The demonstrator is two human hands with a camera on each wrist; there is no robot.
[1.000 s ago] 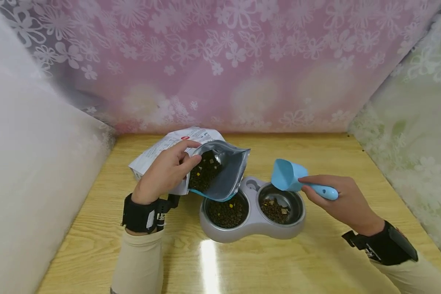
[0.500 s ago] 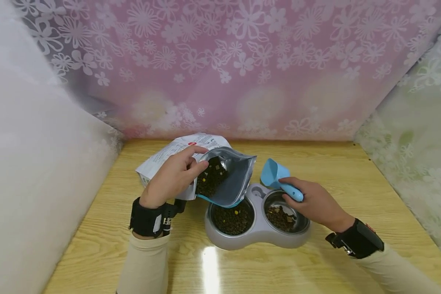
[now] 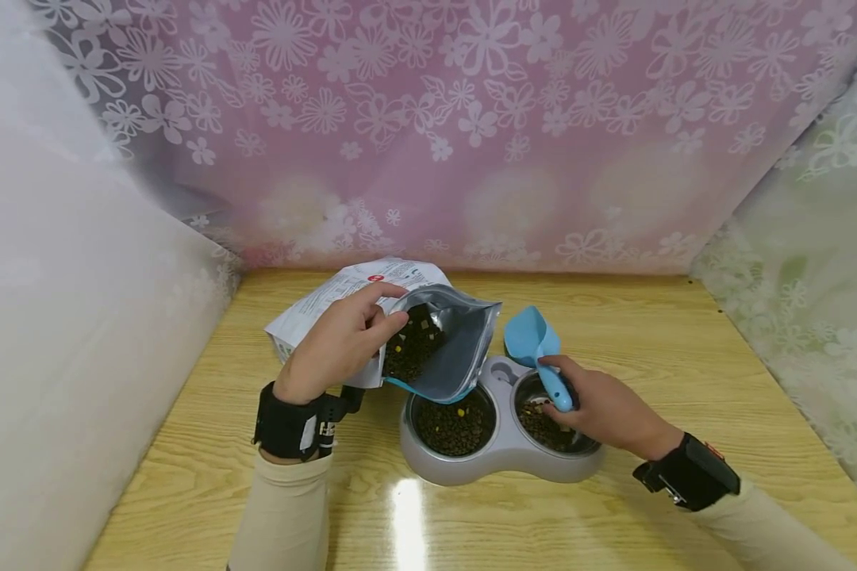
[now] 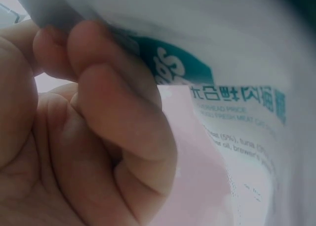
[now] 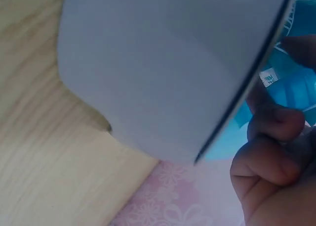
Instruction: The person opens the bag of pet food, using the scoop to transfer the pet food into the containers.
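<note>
My left hand (image 3: 336, 345) grips the rim of an open white pet food bag (image 3: 464, 337), thumb at its mouth. The bag is tilted, its silver inside showing and brown kibble (image 3: 414, 345) within. In the left wrist view, curled fingers (image 4: 128, 112) lie against the bag's printed face (image 4: 232, 112). My right hand (image 3: 610, 408) holds a light blue scoop (image 3: 528, 337) by its handle, above the right bowl. The scoop's cup is beyond that bowl, right of the bag mouth. Whether it touches the table cannot be told. The right wrist view shows curled fingers (image 5: 269, 147) beside the grey stand.
A grey double-bowl stand (image 3: 503, 468) is on the wooden table (image 3: 371, 515), below the bag mouth. Kibble (image 3: 453, 432) covers the left steel bowl's bottom; the right bowl holds a smaller heap (image 3: 539, 428). Floral sheets (image 3: 428, 159) enclose the table's back and sides.
My right hand has moved left with the scoop, and the scoop has turned so its handle points more towards me. The left hand keeps its grip on the bag. The head view shifted slightly.
</note>
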